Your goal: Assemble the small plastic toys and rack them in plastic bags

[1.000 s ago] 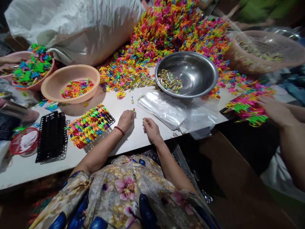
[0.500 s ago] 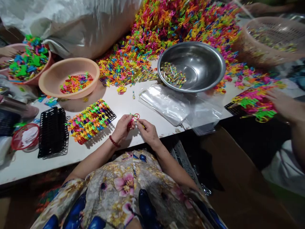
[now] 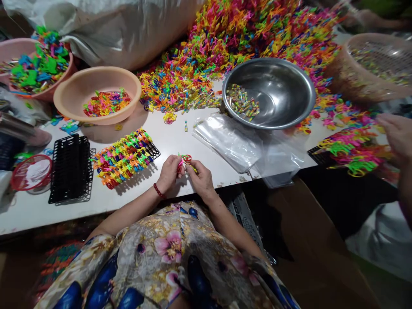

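Note:
My left hand (image 3: pixel 169 174), with a red bead bracelet on its wrist, is closed on small plastic pieces (image 3: pixel 182 162) in pink, green and red. Facing it, my right hand (image 3: pixel 202 178) pinches a small yellow piece (image 3: pixel 193 168) against them; its exact kind is too small to tell. Both hands meet above the white table (image 3: pixel 175 141) near its front edge. Left of them, a black grid rack (image 3: pixel 154 150) bears rows of colourful plastic pieces (image 3: pixel 124 159). A single small tube (image 3: pixel 186 125) lies beyond my hands.
A steel bowl (image 3: pixel 283 94) holds small tubes, with clear plastic bags (image 3: pixel 228 141) before it. A peach basin (image 3: pixel 64 101), stacked black racks (image 3: pixel 69 171) and a red basket (image 3: pixel 19 176) stand left. Behind rises a heap of plastic pieces (image 3: pixel 244 38). A co-worker's hand (image 3: pixel 399 133) is at right.
My hands stay together, with slight finger movement at the pieces. The view has shifted a little. The co-worker's hand has drawn away from the filled rack at the right.

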Motion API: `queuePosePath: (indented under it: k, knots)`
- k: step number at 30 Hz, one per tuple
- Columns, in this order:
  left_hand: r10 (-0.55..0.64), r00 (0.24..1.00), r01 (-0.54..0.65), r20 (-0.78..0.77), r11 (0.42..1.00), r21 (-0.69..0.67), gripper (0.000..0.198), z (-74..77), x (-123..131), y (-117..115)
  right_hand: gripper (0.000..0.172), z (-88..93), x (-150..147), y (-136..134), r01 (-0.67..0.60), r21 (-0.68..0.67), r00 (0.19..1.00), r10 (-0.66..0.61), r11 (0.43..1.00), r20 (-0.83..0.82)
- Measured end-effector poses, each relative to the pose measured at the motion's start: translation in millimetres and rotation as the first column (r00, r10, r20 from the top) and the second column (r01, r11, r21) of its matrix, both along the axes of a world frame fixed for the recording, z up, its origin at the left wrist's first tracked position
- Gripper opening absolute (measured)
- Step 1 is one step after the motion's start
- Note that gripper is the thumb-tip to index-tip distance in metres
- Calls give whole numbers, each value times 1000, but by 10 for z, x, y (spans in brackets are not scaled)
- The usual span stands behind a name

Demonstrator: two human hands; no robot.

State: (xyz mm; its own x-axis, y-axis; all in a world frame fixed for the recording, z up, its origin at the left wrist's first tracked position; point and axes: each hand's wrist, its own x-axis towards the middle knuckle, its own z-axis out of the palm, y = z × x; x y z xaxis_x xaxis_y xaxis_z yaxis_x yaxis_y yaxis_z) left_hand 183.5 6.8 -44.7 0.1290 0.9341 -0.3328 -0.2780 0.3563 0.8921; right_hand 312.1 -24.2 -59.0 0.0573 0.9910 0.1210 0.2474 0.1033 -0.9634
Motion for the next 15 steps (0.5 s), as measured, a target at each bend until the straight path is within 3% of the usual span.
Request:
queuePosePath:
  k: [4, 15]
  knots:
    - [27, 999, -27, -31, 999, 30, 42, -46, 5, 2, 31, -56, -16, -1, 11, -26, 998, -13, 1000, -62]
    - [73, 994, -68, -84, 996, 50, 40, -148, 15, 13, 28, -84, -44, 16, 42, -1, 999, -42, 999, -30]
